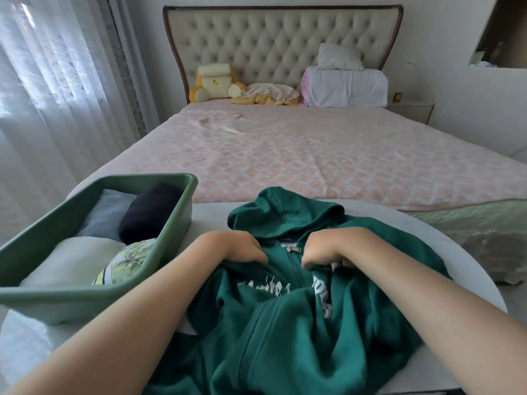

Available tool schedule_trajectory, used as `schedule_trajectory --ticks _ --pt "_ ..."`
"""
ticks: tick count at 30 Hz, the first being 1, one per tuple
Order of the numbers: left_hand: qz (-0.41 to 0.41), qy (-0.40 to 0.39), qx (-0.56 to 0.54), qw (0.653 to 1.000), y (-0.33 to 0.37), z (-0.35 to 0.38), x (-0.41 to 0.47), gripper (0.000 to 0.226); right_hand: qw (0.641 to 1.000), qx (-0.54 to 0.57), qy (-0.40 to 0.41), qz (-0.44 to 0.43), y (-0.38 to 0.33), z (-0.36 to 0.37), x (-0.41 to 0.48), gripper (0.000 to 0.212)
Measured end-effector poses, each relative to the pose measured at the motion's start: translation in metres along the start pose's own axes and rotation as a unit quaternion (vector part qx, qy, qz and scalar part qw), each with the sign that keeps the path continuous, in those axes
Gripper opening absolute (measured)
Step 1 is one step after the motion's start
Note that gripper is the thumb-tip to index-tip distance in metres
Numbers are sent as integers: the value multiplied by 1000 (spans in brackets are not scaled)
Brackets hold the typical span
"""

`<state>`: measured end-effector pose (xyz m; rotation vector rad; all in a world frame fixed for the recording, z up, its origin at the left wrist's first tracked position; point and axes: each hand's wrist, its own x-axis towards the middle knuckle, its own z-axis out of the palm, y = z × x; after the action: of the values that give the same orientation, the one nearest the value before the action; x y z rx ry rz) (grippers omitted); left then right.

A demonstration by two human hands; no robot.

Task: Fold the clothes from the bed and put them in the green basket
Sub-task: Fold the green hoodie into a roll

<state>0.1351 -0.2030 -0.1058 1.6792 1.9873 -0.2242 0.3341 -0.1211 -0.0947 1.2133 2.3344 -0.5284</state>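
Fingertips buried, left hand (239, 249) and right hand (322, 252) clutch the green hoodie (285, 323) beside its zip. White lettering crumpled, unreadable. It lies bunched at the near edge of the table (211, 215), beside the green basket (148, 177).

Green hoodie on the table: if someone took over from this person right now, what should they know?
Left hand: fingers grip the green hoodie left of the zip, near the collar.
Right hand: grips it right of the zip.
Hoodie: zipped, rumpled, not yet folded, on the white table at the foot of the bed.
Green basket: on the table's left side, holding folded pieces.
Done: those pieces packed.
Left: smooth and fold the hoodie, then put it in the basket. I cannot tell whether the crumpled cloth by the headboard is clothing.
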Motion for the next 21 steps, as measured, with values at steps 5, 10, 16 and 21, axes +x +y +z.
schedule_trajectory --ticks 5,10,16,21 --pt "37 223 1 974 6 -18 24 23 991 4 133 -31 6 -18 19 31" --pt "9 182 208 961 7 -22 63 65 954 -192 230 22 19 -35 59 35" --pt "-24 242 232 942 -4 -41 100 25 936 -131 311 102 29 -64 103 12" --pt "-127 342 -69 929 -14 -100 115 22 910 119 392 68 29 -104 132 24"
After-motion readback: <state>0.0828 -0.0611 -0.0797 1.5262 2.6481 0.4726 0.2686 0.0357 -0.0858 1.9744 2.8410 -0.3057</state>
